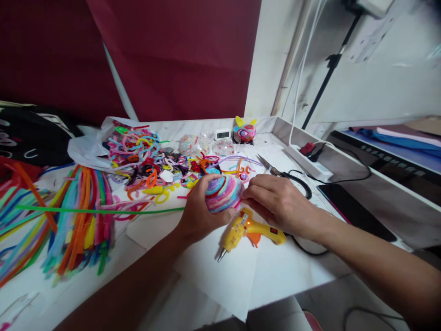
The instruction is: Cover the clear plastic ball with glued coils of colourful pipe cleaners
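My left hand (203,209) is wrapped around a ball coated in coiled pipe cleaners (223,192), striped pink, blue, red and white. At the ball's right side, the fingers of my right hand (275,200) are pinched together against its surface; what lies between them is hidden. A long green pipe cleaner (103,211) stretches leftward from behind my left hand, and its near end is out of sight. Just below the ball, a yellow hot glue gun (237,232) rests on white paper (220,280), its small light glowing orange and its nozzle pointing toward me.
Bundled pipe cleaners (81,220) lie at left, near a plastic bag of curled pieces (132,145). Behind the hands are clear plastic domes (223,147), a digital clock (222,134) and a finished horned ball (245,132). Scissors (285,174), a power strip (310,163) and a phone (356,212) lie right.
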A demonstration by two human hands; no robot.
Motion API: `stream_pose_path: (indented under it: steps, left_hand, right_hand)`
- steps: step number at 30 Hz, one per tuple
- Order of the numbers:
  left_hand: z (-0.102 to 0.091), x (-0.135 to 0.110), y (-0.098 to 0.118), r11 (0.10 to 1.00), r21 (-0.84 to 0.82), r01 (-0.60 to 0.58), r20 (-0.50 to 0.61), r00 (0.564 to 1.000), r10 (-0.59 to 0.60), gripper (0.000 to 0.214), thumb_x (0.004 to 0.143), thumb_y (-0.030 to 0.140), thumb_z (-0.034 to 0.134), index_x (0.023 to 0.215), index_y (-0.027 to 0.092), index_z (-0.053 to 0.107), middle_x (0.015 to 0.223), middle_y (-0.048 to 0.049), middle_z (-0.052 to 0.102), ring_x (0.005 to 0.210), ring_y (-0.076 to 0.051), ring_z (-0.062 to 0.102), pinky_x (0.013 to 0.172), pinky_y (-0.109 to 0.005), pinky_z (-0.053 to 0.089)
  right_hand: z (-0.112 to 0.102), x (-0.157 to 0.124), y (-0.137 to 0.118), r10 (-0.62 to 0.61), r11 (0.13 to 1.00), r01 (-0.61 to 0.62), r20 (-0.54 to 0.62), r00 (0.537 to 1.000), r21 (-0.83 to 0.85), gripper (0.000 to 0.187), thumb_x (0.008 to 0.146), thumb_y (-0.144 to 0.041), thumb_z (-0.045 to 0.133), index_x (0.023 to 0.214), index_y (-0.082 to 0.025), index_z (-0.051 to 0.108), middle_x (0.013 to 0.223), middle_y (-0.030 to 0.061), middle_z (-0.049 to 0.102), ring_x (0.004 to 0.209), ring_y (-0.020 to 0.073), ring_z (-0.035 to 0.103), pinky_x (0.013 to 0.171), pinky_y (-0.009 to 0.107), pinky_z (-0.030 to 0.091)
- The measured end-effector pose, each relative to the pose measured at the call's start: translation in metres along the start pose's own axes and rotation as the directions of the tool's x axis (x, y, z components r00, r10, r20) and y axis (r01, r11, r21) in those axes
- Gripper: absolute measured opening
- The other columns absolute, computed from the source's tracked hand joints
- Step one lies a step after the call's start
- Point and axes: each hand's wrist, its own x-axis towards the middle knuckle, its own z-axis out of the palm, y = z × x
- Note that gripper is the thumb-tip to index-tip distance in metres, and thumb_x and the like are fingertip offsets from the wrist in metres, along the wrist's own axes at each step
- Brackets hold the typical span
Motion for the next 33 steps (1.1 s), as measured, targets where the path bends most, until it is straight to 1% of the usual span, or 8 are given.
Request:
stream_pose_path:
  steps: [9, 13, 16, 19, 21, 26, 30, 33]
  left_hand:
    - [-0.002, 0.0, 0.0, 1.0, -0.023, -0.009, 0.02, 1.0, 0.009, 0.059, 0.061, 0.03, 0.073, 0.115, 0.025, 0.049, 0.116, -0.0095, 0.06, 0.103, -0.03, 0.061, 0.089, -0.048, 0.05]
    - [-0.002, -0.001, -0.001, 0.998, -0.065, 0.01, 0.04, 0.999, -0.007, 0.06, 0.06, 0.03, 0.073, 0.116, 0.025, 0.05, 0.116, -0.0094, 0.061, 0.102, -0.03, 0.061, 0.089, -0.049, 0.05]
    - [-0.002, -0.002, 0.0, 0.995, -0.097, 0.038, 0.059, 0.998, -0.033, 0.062, 0.06, 0.031, 0.074, 0.117, 0.026, 0.05, 0.116, -0.0086, 0.061, 0.101, -0.03, 0.062, 0.087, -0.047, 0.052]
    - [-0.004, -0.003, 0.0, 0.988, -0.146, 0.043, 0.101, 0.995, -0.029, 0.064, 0.06, 0.032, 0.075, 0.118, 0.023, 0.05, 0.114, -0.0084, 0.061, 0.099, -0.029, 0.062, 0.086, -0.043, 0.053]
    - [-0.004, -0.003, -0.001, 0.981, -0.19, 0.031, 0.132, 0.991, -0.006, 0.064, 0.062, 0.033, 0.075, 0.12, 0.022, 0.049, 0.115, -0.0082, 0.061, 0.1, -0.027, 0.062, 0.085, -0.041, 0.053]
    - [-0.007, -0.003, -0.001, 0.96, -0.277, 0.035, 0.187, 0.982, 0.018, 0.066, 0.066, 0.035, 0.075, 0.123, 0.021, 0.047, 0.113, -0.0083, 0.062, 0.098, -0.025, 0.063, 0.081, -0.034, 0.054]
    - [-0.009, -0.003, 0.001, 0.955, -0.294, 0.026, 0.2, 0.979, 0.035, 0.067, 0.065, 0.037, 0.076, 0.123, 0.02, 0.048, 0.115, -0.0087, 0.062, 0.1, -0.025, 0.063, 0.082, -0.034, 0.053]
    - [-0.009, -0.004, 0.002, 0.945, -0.321, 0.068, 0.23, 0.973, 0.008, 0.068, 0.064, 0.039, 0.076, 0.123, 0.021, 0.047, 0.117, -0.0098, 0.061, 0.1, -0.027, 0.063, 0.08, -0.035, 0.054]
  right_hand:
    - [-0.005, 0.003, -0.001, 0.055, 0.998, -0.055, 0.002, 0.998, 0.014, 0.021, 0.096, -0.019, 0.046, 0.083, -0.014, 0.062, 0.075, 0.0083, 0.064, 0.067, 0.0172, 0.055, 0.063, 0.028, 0.041]
    - [-0.01, 0.004, -0.002, 0.142, 0.974, -0.146, 0.033, 0.989, 0.174, 0.014, 0.091, -0.019, 0.055, 0.082, -0.015, 0.064, 0.073, 0.0045, 0.063, 0.064, 0.0139, 0.055, 0.062, 0.026, 0.041]
    - [-0.014, 0.006, -0.001, 0.294, 0.883, -0.314, 0.11, 0.949, 0.349, 0.01, 0.085, -0.021, 0.063, 0.077, -0.016, 0.065, 0.068, 0.0009, 0.063, 0.058, 0.011, 0.053, 0.059, 0.024, 0.04]
    - [-0.016, 0.007, 0.002, 0.42, 0.746, -0.463, 0.202, 0.885, 0.479, 0.019, 0.079, -0.031, 0.071, 0.069, -0.016, 0.063, 0.063, -0.0007, 0.06, 0.055, 0.0099, 0.048, 0.054, 0.023, 0.038]
    - [-0.016, 0.008, 0.005, 0.465, 0.67, -0.513, 0.236, 0.854, 0.536, 0.026, 0.075, -0.036, 0.076, 0.068, -0.016, 0.061, 0.063, -0.0017, 0.058, 0.055, 0.0094, 0.046, 0.052, 0.023, 0.037]
    - [-0.013, 0.005, 0.01, 0.502, 0.559, -0.548, 0.271, 0.821, 0.622, 0.035, 0.066, -0.042, 0.083, 0.068, -0.016, 0.059, 0.062, -0.0036, 0.055, 0.056, 0.0086, 0.044, 0.05, 0.022, 0.034]
    - [-0.011, 0.002, 0.011, 0.506, 0.479, -0.552, 0.299, 0.809, 0.683, 0.04, 0.063, -0.046, 0.084, 0.065, -0.016, 0.057, 0.059, -0.0052, 0.052, 0.053, 0.0074, 0.042, 0.048, 0.021, 0.033]
    - [-0.012, 0.001, 0.01, 0.481, 0.476, -0.543, 0.312, 0.819, 0.692, 0.041, 0.065, -0.049, 0.082, 0.065, -0.016, 0.059, 0.059, -0.0052, 0.052, 0.053, 0.0073, 0.042, 0.048, 0.021, 0.033]
